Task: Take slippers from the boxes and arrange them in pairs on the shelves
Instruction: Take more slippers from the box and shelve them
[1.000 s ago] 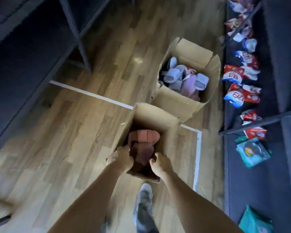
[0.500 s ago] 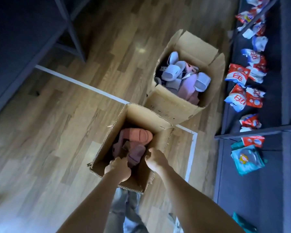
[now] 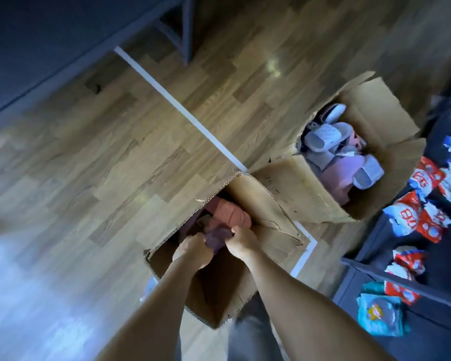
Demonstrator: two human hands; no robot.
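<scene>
An open cardboard box (image 3: 255, 201) stands on the wood floor right below me, with pink slippers (image 3: 235, 217) inside. Both hands reach into it. My left hand (image 3: 193, 250) and my right hand (image 3: 241, 242) each grip a dark pink slipper (image 3: 218, 239) held between them; the fingers are hidden behind it. A second open box (image 3: 297, 188) stands farther right, holding several pale lilac and pink slippers (image 3: 326, 136).
A dark shelf unit (image 3: 401, 280) at the right carries red-and-white snack bags (image 3: 425, 212) and a teal packet (image 3: 378, 313). Another dark shelf (image 3: 50, 48) with a metal leg fills the upper left. White tape (image 3: 180, 108) runs across the floor. My trouser leg (image 3: 253, 334) shows at the bottom.
The view has swung and tilted, so the boxes sit farther right. Both hands stay in the near box, now closer together around the dark pink slipper.
</scene>
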